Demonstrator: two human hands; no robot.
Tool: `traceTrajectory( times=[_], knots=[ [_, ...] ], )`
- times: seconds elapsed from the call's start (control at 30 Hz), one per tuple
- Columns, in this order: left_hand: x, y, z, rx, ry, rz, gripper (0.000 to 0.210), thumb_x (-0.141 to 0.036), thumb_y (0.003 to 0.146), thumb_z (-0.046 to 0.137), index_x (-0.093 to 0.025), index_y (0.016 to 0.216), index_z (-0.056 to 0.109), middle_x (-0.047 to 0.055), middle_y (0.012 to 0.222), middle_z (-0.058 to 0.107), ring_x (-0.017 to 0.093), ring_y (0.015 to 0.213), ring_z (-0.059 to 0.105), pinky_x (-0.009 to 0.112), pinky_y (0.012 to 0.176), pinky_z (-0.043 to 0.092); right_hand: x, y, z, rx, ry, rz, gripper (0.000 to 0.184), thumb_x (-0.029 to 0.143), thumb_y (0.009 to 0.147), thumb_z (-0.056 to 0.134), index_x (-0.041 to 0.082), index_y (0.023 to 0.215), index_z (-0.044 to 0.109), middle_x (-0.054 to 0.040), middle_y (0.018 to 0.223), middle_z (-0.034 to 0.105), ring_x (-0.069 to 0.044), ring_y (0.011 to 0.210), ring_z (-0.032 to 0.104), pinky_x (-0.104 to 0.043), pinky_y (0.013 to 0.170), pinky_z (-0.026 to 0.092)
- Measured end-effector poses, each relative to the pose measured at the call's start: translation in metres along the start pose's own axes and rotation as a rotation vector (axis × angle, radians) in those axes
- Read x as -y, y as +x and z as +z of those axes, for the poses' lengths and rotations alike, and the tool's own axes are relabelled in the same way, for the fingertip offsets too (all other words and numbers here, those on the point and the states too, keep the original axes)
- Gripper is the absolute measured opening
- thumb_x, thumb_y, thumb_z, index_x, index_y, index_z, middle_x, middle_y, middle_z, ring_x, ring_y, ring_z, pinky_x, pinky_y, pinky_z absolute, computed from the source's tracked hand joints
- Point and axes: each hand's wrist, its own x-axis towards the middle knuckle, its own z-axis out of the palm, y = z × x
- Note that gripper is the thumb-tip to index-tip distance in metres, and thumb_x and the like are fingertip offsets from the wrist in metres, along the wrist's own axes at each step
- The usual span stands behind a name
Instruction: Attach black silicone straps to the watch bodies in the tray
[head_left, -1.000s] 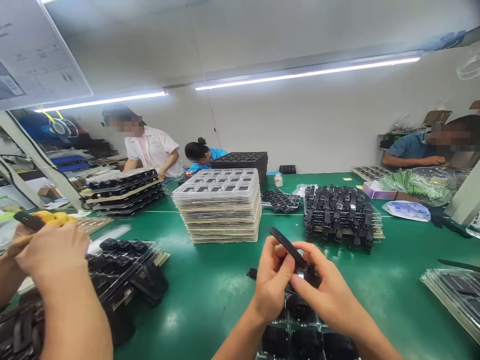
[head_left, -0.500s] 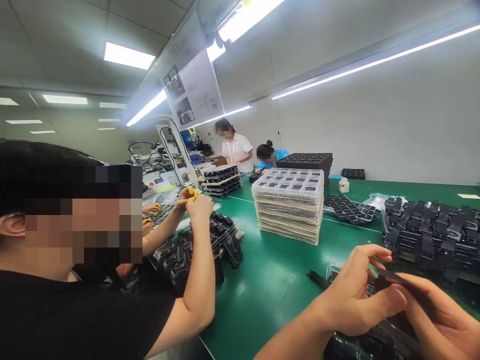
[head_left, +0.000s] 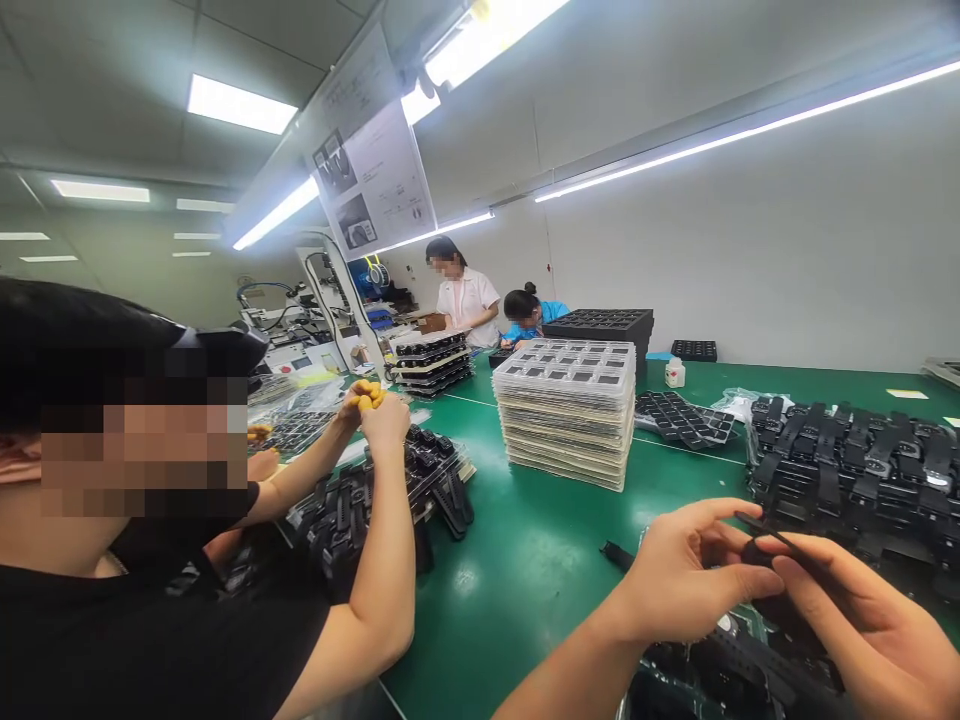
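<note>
The green desk (head_left: 547,560) carries everything; along its near left edge sits a co-worker in a black shirt (head_left: 150,640), whose raised hands (head_left: 379,420) pinch something yellow over a heap of black parts (head_left: 375,500); toward the middle of the desk stands a tall stack of clear trays (head_left: 570,410), and behind it, nearer the far edge, a black tray block (head_left: 600,322); to the right lies a wide pile of black watch straps (head_left: 855,470); at the near edge, under my wrists, a clear tray of black parts (head_left: 720,670) shows only in part; my left hand (head_left: 682,585) and my right hand (head_left: 870,625) meet above that tray; the left grip is closed with thumb and fingertips on a thin black strap (head_left: 772,540), and the right grip is closed on the same strap from the other side, its end sticking up toward the left between them.
</note>
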Motion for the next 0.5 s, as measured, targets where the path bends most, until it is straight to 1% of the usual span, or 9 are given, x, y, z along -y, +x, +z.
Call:
traceTrajectory(
  times=[0.07,0.1,0.2,0.3,0.4,0.43,0.47,0.5],
  knots=[
    [-0.002,0.0,0.002,-0.02,-0.016,0.002,0.06,-0.045,0.054,0.096,-0.014,0.102,0.078,0.006,0.08,0.07,0.013,0.067,0.054,0.027,0.067,0.045,-0.005,0.002,-0.003,0.108,-0.004,0.016,0.038,0.059,0.086,0.069,0.027,0.106,0.079,-0.0075,0.109,0.079,-0.031,0.096,0.076,-0.027,0.074,0.065],
    [-0.003,0.0,0.002,-0.028,0.003,0.014,0.055,-0.045,0.055,0.095,-0.013,0.097,0.079,0.006,0.079,0.07,0.013,0.067,0.053,0.027,0.067,0.045,-0.005,0.003,-0.003,0.14,0.004,0.019,0.039,0.059,0.087,0.068,0.027,0.107,0.078,-0.0078,0.111,0.078,-0.031,0.099,0.076,-0.028,0.076,0.065],
    [-0.005,-0.001,0.002,-0.005,0.065,0.057,0.048,-0.049,0.064,0.09,-0.013,0.095,0.08,0.006,0.081,0.071,0.014,0.069,0.057,0.028,0.068,0.048,-0.001,0.005,-0.004,0.158,0.061,0.027,0.04,0.059,0.086,0.069,0.027,0.108,0.078,-0.0079,0.111,0.078,-0.032,0.102,0.074,-0.03,0.08,0.064],
    [-0.003,-0.001,0.0,0.042,0.091,0.086,0.046,-0.051,0.07,0.085,-0.014,0.097,0.081,0.007,0.084,0.073,0.017,0.074,0.061,0.029,0.072,0.051,0.01,0.004,-0.003,0.152,0.136,0.071,0.037,0.057,0.085,0.072,0.026,0.105,0.078,-0.0075,0.105,0.077,-0.031,0.099,0.073,-0.03,0.08,0.063],
    [-0.001,-0.003,-0.003,0.017,0.126,0.111,0.044,-0.047,0.072,0.085,-0.013,0.1,0.079,0.008,0.085,0.074,0.018,0.076,0.062,0.03,0.074,0.051,0.023,0.001,-0.002,0.118,0.249,0.089,0.03,0.052,0.088,0.071,0.026,0.103,0.075,-0.0067,0.103,0.073,-0.026,0.092,0.07,-0.028,0.077,0.06],
    [-0.001,-0.003,-0.003,0.008,0.135,0.113,0.043,-0.045,0.073,0.085,-0.013,0.101,0.078,0.009,0.086,0.073,0.018,0.076,0.062,0.03,0.075,0.051,0.026,-0.001,-0.001,0.097,0.28,0.084,0.028,0.05,0.09,0.07,0.027,0.106,0.074,-0.0063,0.105,0.071,-0.023,0.086,0.068,-0.027,0.073,0.059],
    [-0.002,-0.004,-0.004,0.004,0.143,0.114,0.042,-0.043,0.074,0.085,-0.013,0.103,0.078,0.008,0.087,0.073,0.017,0.077,0.062,0.03,0.075,0.051,0.029,-0.002,0.0,0.066,0.306,0.074,0.029,0.048,0.093,0.068,0.028,0.114,0.071,-0.0058,0.106,0.069,-0.02,0.08,0.065,-0.026,0.068,0.056],
    [-0.002,-0.004,-0.004,0.004,0.151,0.114,0.042,-0.041,0.074,0.085,-0.014,0.105,0.077,0.008,0.088,0.072,0.017,0.078,0.061,0.03,0.076,0.05,0.031,-0.003,0.001,0.028,0.329,0.058,0.034,0.046,0.095,0.065,0.031,0.125,0.066,-0.0052,0.107,0.067,-0.018,0.074,0.061,-0.025,0.063,0.054]
  ],
)
